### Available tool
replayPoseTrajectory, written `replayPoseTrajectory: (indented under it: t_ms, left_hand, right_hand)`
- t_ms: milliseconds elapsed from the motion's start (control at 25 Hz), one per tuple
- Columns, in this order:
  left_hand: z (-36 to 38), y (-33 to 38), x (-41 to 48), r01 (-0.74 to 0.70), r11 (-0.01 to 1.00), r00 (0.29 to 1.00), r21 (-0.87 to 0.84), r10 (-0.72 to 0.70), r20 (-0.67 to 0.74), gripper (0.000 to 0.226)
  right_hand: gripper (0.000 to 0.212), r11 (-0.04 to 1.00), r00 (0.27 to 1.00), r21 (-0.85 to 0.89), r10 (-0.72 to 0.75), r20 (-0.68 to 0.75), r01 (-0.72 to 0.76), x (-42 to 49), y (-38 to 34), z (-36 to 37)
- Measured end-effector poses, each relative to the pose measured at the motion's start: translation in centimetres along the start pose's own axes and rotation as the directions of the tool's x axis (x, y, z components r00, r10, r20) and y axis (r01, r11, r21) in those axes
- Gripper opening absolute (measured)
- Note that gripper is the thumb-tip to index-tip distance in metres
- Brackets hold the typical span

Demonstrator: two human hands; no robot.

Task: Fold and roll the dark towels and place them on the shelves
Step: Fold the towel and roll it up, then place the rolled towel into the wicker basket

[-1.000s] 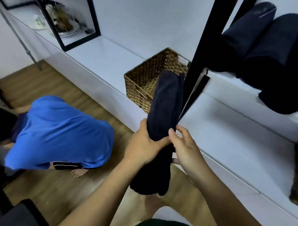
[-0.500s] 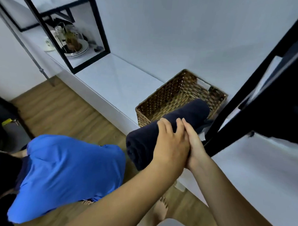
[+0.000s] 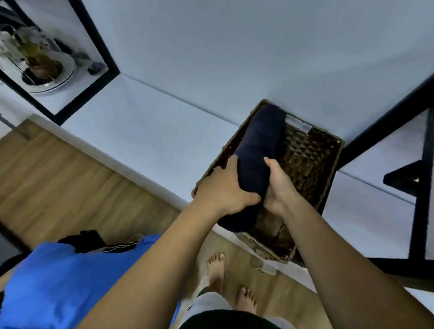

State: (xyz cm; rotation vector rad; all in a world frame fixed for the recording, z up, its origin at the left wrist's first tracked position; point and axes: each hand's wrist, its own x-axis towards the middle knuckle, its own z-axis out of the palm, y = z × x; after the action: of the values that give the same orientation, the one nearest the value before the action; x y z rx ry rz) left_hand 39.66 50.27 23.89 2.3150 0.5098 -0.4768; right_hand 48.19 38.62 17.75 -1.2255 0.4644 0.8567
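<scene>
- Head view, grip: the left hand (image 3: pixel 225 189) has its fingers curled over the near-left flank of the rolled dark towel (image 3: pixel 257 146). The right hand (image 3: pixel 278 183) clasps the opposite flank, thumb up along the roll. Both hands hold it firmly, and neither is slack.
- Head view, position: the roll lies lengthwise along the left wall of the wicker basket (image 3: pixel 309 165), with its far end in the far corner. We cannot tell whether it rests on the bottom. The basket stands on the white shelf surface (image 3: pixel 143 127), beside the black frame (image 3: pixel 385 116).
- Judgement on the step: we read this as seating the roll in the basket.
- Method note 1: keep pressure on both flanks until the roll bears on the weave, otherwise the outer lap may spring open.
- Method note 2: lower the near end last, with the loose edge turned underneath if we can feel it.
- Method note 3: hug the left wall, since the bare weave to the right looks wide enough for further rolls.
- Method note 4: let go one hand at a time, the right first, and check that the roll holds its shape.
- Hazard: a person in a blue shirt (image 3: pixel 66 289) crouches on the wooden floor (image 3: pixel 50 178), close to our bare feet (image 3: pixel 216 270). Our stance should stay fixed.
</scene>
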Motion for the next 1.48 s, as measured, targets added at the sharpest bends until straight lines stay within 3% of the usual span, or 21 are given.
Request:
replayPoseTrajectory:
  t_ms: [200, 360, 520, 760, 960, 1080, 1240, 1360, 1480]
  left_hand:
    - [3.3, -0.5, 7.1, -0.007, 0.905, 0.999, 0.426, 0.022, -0.031, 0.102]
    - [5.6, -3.5, 10.7, -0.003, 0.790, 0.999, 0.613, -0.023, 0.036, 0.095]
    - [7.8, -5.5, 11.6, -0.062, 0.841, 0.988, 0.538, -0.024, 0.150, 0.090]
    - [8.3, -6.5, 12.6, -0.054, 0.831, 0.978, 0.554, -0.069, 0.198, 0.102]
    - [7.7, -6.0, 12.4, -0.072, 0.870, 0.989, 0.487, -0.001, 0.147, 0.084]
    - [6.4, -5.6, 11.2, -0.121, 0.911, 0.992, 0.393, 0.100, 0.073, 0.069]
    - [5.5, -4.4, 7.0, -0.154, 0.939, 0.977, 0.309, 0.191, -0.093, 0.056]
    - [6.1, -2.7, 2.4, -0.156, 0.957, 0.945, 0.244, 0.216, -0.246, 0.051]
    - [8.1, -0.7, -3.2, -0.210, 0.964, 0.907, 0.165, 0.255, -0.336, 0.047]
  right_hand:
    - [0.052, 0.995, 0.994, -0.009, 0.104, -0.046, -0.104, 6.3, -0.4, 1.0]
    - [0.106, 0.986, 0.976, -0.018, 0.159, -0.148, -0.163, 13.1, 3.8, 0.7]
    - [0.079, 0.986, 0.950, -0.111, 0.090, -0.298, -0.128, 13.3, 5.1, 1.2]
    - [0.082, 0.949, 0.957, -0.290, 0.039, -0.288, -0.126, 15.2, 5.7, 1.0]
    - [0.078, 0.859, 0.898, -0.508, -0.174, -0.405, -0.063, 12.8, 5.2, 0.5]
    - [0.067, 0.729, 0.886, -0.683, -0.296, -0.356, -0.031, 9.2, 4.7, -0.4]
    - [0.062, 0.505, 0.900, -0.860, -0.406, -0.161, 0.074, 3.3, 4.2, -1.0]
    - [0.053, 0.415, 0.878, -0.878, -0.478, 0.013, 0.239, -1.7, 4.5, -1.3]
    - [0.045, 0.389, 0.846, -0.832, -0.507, 0.166, 0.396, -8.1, 5.2, -2.8]
